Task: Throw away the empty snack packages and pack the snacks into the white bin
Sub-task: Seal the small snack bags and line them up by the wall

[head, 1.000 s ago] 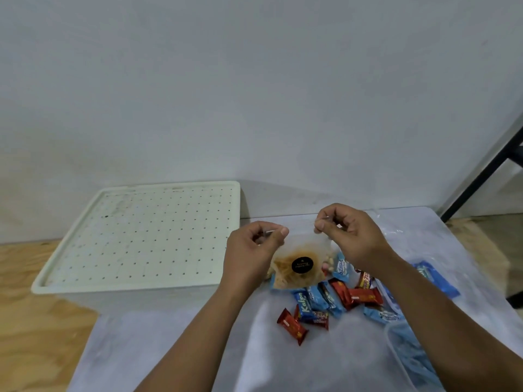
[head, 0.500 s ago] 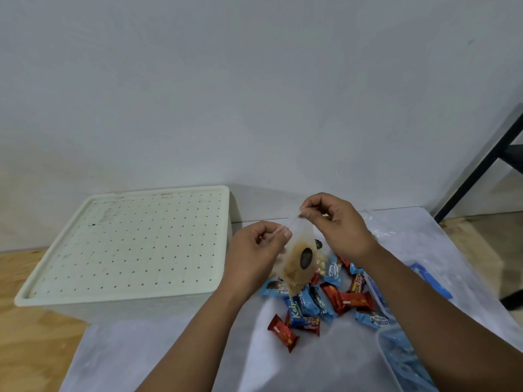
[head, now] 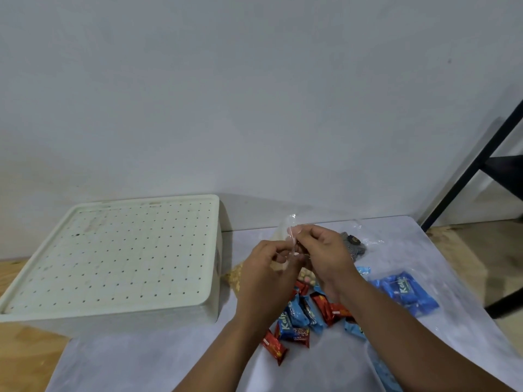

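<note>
Both hands hold a clear plastic snack bag above the table, edge-on to me. My left hand pinches its left side and my right hand pinches its top edge. Small round snacks show in the bag's bottom between my hands. Below them lies a heap of red and blue wrapped snacks. The white bin stands at the left with its perforated lid on. A blue multipack lies to the right.
The grey-white table holds everything. A second clear bag with dark striped contents lies behind my right hand. A yellowish snack bag sits against the bin's right wall. A black metal frame stands at the right. More blue packaging lies under my right forearm.
The bag has turned from facing me to edge-on and my hands have come close together on it. The view has shifted right, bringing the blue multipack and the striped bag into sight.
</note>
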